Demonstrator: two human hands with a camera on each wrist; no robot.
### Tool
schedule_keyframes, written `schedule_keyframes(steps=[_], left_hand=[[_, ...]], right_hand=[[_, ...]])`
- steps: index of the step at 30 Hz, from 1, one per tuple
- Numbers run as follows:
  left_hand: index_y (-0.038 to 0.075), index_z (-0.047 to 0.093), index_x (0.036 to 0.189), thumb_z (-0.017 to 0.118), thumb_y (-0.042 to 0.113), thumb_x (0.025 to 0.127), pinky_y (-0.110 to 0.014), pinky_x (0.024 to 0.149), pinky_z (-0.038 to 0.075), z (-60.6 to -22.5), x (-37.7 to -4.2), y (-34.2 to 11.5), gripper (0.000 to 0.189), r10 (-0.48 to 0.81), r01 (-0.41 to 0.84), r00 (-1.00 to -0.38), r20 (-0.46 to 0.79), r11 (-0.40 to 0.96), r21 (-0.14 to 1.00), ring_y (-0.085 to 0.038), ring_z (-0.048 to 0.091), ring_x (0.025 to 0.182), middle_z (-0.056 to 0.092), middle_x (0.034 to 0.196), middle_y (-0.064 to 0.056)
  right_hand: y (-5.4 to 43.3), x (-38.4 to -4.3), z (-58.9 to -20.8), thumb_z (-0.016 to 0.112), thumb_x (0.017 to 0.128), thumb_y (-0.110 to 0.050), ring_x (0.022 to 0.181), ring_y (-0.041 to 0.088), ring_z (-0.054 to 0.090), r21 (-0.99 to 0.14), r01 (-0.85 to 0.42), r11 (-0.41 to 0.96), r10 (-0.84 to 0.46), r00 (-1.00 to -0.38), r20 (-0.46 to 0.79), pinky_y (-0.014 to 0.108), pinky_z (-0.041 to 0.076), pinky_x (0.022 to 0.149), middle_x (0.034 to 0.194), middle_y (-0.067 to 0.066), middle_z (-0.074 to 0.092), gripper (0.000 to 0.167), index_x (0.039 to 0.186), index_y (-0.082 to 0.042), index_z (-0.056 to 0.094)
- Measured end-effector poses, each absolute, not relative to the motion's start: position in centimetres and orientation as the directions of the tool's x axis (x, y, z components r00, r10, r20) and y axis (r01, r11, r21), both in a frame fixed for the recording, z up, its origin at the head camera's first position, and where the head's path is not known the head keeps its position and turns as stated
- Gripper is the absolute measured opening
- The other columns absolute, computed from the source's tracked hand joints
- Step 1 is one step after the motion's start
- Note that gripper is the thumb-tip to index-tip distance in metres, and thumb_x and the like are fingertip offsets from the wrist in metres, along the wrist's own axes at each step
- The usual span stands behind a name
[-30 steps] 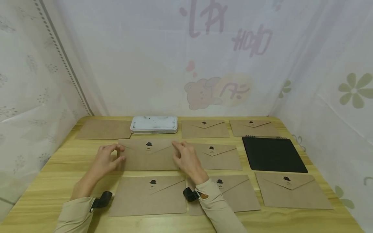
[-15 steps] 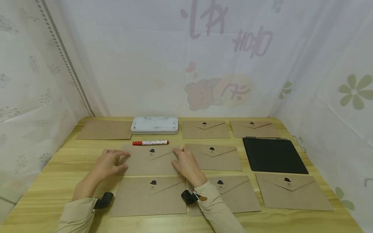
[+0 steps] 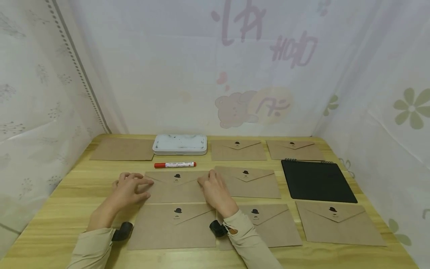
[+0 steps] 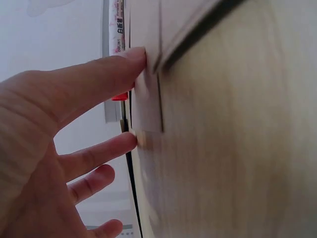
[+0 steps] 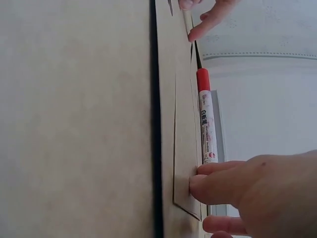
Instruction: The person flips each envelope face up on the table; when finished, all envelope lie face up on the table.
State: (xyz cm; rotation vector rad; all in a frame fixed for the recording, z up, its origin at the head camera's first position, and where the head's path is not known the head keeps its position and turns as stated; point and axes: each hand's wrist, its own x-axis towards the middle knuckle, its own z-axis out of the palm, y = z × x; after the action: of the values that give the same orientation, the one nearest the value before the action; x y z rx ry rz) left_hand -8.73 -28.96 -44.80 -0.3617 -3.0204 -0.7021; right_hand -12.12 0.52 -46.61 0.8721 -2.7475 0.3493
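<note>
A brown paper envelope (image 3: 176,191) with a printed black hat lies in the middle row, between the two hands. My left hand (image 3: 129,189) is at its left edge, and in the left wrist view the thumb (image 4: 133,57) touches the paper while the other fingers stay spread. My right hand (image 3: 216,190) rests at the envelope's upper right corner; in the right wrist view its thumb (image 5: 200,187) lies against the paper with the fingers rather straight. Just behind the envelope lies a red-capped whiteboard marker (image 3: 175,164).
More envelopes lie in rows: one in front (image 3: 173,231), one to the right (image 3: 252,188), another partly under the right forearm, several further off. A white case (image 3: 180,144) sits at the back. A black spiral notebook (image 3: 317,181) lies on the right. Fabric walls enclose the wooden table (image 3: 67,209).
The envelope has come toward me and slightly right, and the marker behind it has come into sight. The left hand followed rightward; the right hand shifted only a little.
</note>
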Motion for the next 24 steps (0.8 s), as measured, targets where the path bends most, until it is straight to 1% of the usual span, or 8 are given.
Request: schedule_keyframes(steps=[5,8,12,15,17,20,22,24], left_hand=[[0.010,0.068,0.112,0.075,0.023,0.078,-0.071,0.080,0.018,-44.6,-8.7,-28.9,0.037,0.217,0.227,-0.973,0.074,0.861,0.455,-0.054,0.022,0.115,0.046,0.125,-0.031],[0.008,0.067,0.113,0.075,0.025,0.078,-0.070,0.080,0.021,-44.5,-8.6,-28.9,0.039,0.223,0.241,-0.970,0.097,0.841,0.485,-0.056,0.023,0.114,0.045,0.126,-0.032],[0.000,0.066,0.108,0.077,0.014,0.075,-0.064,0.083,0.025,-44.1,-8.7,-29.6,0.038,0.259,0.358,-0.930,0.260,0.794,0.491,-0.055,0.037,0.108,0.052,0.116,-0.033],[-0.004,0.066,0.101,0.076,0.004,0.070,-0.058,0.081,0.027,-43.9,-9.0,-31.0,0.034,0.280,0.432,-0.886,0.370,0.790,0.435,-0.050,0.048,0.100,0.059,0.105,-0.031],[-0.004,0.067,0.101,0.075,0.004,0.072,-0.058,0.076,0.032,-43.6,-9.4,-32.3,0.031,0.272,0.408,-0.895,0.354,0.818,0.404,-0.050,0.049,0.096,0.060,0.104,-0.030],[-0.002,0.066,0.105,0.071,0.010,0.079,-0.061,0.066,0.038,-43.1,-10.2,-34.5,0.029,0.236,0.316,-0.941,0.243,0.870,0.379,-0.053,0.046,0.096,0.057,0.110,-0.032],[-0.001,0.064,0.108,0.069,0.013,0.082,-0.065,0.060,0.039,-43.0,-10.8,-36.2,0.030,0.209,0.262,-0.961,0.183,0.898,0.353,-0.055,0.046,0.097,0.054,0.114,-0.033],[-0.004,0.063,0.109,0.067,0.010,0.083,-0.064,0.061,0.041,-43.1,-11.4,-37.8,0.030,0.217,0.263,-0.961,0.171,0.908,0.326,-0.056,0.048,0.096,0.054,0.113,-0.036]], right_hand=[[0.7,-12.2,-46.4,0.053,0.093,-0.011,0.075,0.021,0.037,-0.165,-0.570,0.805,-0.518,-0.810,0.273,0.029,0.036,0.062,0.090,0.012,0.045,0.025,0.111,-0.017,0.070],[0.7,-12.4,-46.3,0.056,0.093,-0.013,0.074,0.020,0.039,-0.172,-0.592,0.788,-0.518,-0.787,0.335,0.028,0.037,0.060,0.086,0.009,0.046,0.020,0.104,-0.015,0.072],[0.6,-12.8,-45.9,0.061,0.090,-0.013,0.074,0.019,0.047,-0.232,-0.607,0.760,-0.483,-0.766,0.424,0.027,0.041,0.057,0.086,0.008,0.051,0.014,0.096,-0.011,0.073],[0.7,-12.9,-45.4,0.061,0.088,-0.008,0.076,0.020,0.050,-0.308,-0.599,0.739,-0.447,-0.779,0.440,0.027,0.043,0.057,0.091,0.008,0.052,0.017,0.100,-0.009,0.072],[0.8,-12.9,-45.1,0.060,0.086,-0.005,0.077,0.019,0.051,-0.340,-0.595,0.729,-0.433,-0.785,0.444,0.027,0.043,0.057,0.093,0.008,0.053,0.021,0.104,-0.009,0.071],[1.1,-13.0,-45.0,0.060,0.086,-0.004,0.077,0.019,0.052,-0.346,-0.610,0.713,-0.435,-0.771,0.465,0.027,0.044,0.059,0.093,0.007,0.055,0.023,0.105,-0.008,0.071],[1.3,-13.0,-44.9,0.061,0.086,-0.004,0.078,0.019,0.053,-0.341,-0.624,0.703,-0.440,-0.758,0.481,0.027,0.045,0.061,0.094,0.007,0.055,0.024,0.107,-0.008,0.070],[1.4,-13.1,-44.8,0.062,0.086,-0.005,0.077,0.017,0.052,-0.348,-0.636,0.688,-0.453,-0.752,0.479,0.025,0.044,0.062,0.094,0.006,0.056,0.025,0.109,-0.008,0.069]])
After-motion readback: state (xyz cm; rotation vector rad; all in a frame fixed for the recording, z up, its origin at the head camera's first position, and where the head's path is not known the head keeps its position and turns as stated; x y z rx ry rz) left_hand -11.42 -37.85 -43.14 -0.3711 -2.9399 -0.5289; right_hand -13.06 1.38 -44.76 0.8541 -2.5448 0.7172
